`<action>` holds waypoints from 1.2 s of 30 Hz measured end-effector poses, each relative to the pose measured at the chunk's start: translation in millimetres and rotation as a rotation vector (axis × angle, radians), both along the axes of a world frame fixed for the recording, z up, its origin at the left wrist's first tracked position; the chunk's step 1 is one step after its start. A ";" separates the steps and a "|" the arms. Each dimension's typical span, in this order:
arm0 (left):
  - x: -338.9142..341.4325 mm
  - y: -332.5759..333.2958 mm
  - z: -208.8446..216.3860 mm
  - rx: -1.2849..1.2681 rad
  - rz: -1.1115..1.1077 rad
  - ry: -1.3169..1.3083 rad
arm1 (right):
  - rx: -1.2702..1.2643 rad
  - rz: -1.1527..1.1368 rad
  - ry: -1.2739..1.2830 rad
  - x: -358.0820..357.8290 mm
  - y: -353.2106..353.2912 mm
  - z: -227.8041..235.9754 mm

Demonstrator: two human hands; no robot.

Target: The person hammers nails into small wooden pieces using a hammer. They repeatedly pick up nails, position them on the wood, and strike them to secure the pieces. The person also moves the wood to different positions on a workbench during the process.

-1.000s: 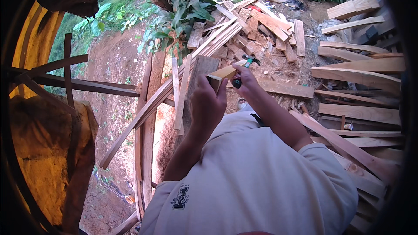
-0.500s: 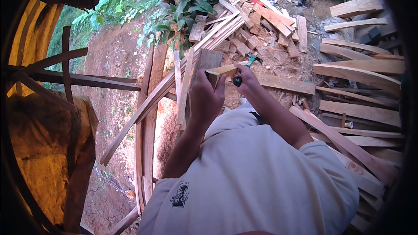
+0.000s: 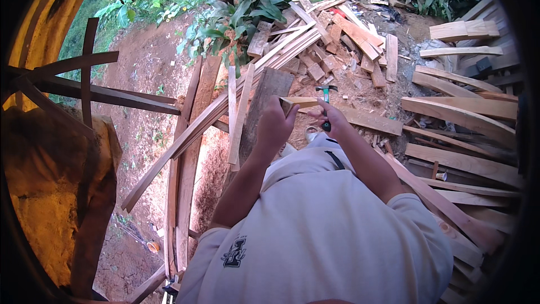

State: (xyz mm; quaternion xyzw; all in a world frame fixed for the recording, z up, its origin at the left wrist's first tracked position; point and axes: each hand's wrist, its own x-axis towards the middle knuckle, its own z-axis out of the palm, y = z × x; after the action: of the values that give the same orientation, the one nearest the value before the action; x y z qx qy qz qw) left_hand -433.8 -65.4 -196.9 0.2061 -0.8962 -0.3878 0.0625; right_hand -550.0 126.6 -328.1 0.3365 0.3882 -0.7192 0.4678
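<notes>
My left hand is closed around one end of a short, pale piece of wood in front of my body. The wood points to the right, toward the hammer. My right hand grips a claw hammer with a green and black handle. The hammer's metal head points away from me, and the handle's dark butt shows below my fingers. Some right fingers look loosely spread along the handle. Just beyond my left hand lies a dark, weathered board; I cannot tell whether the hand touches it.
Long slats lie slantwise to the left over upright timbers. A heap of wood offcuts sits ahead, with sawdust around it. Stacked curved boards fill the right side. Crossed bars and a rusty yellow metal body stand at left.
The hammer has swung from a rightward tilt to nearly upright, its head pointing away. My right hand has moved slightly right and lower. The wood in my left hand has turned to lie more level.
</notes>
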 end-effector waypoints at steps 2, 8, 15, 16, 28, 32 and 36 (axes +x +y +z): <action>-7.8 2.5 -29.2 -0.051 -0.002 -0.014 | 0.084 0.001 -0.004 -1.0 24.1 4.7; -47.2 16.5 -103.7 -0.069 -0.018 -0.224 | 0.304 -0.093 0.021 -5.3 129.8 18.4; -81.1 22.9 -193.1 -0.187 0.106 -0.175 | 0.511 -0.047 -0.157 -38.5 268.7 -3.9; -83.4 24.6 -207.3 -0.186 0.136 -0.169 | 0.487 0.023 -0.123 -44.0 290.4 -11.0; -80.8 30.8 -256.5 -0.166 0.208 -0.356 | 0.665 0.368 0.026 -99.3 340.2 -32.0; -59.4 27.2 -257.4 -0.367 0.128 -0.230 | 0.696 0.338 0.065 -97.0 305.1 -7.6; -47.3 29.8 -254.7 -0.314 0.227 -0.150 | 0.691 0.387 0.035 -106.8 303.4 -26.6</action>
State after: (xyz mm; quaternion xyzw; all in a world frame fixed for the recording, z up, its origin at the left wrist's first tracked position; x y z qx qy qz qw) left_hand -481.1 -35.6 -451.5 0.3216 -0.9188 -0.2176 0.0703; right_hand -656.8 430.0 -354.8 0.3824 0.6715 -0.4505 0.4471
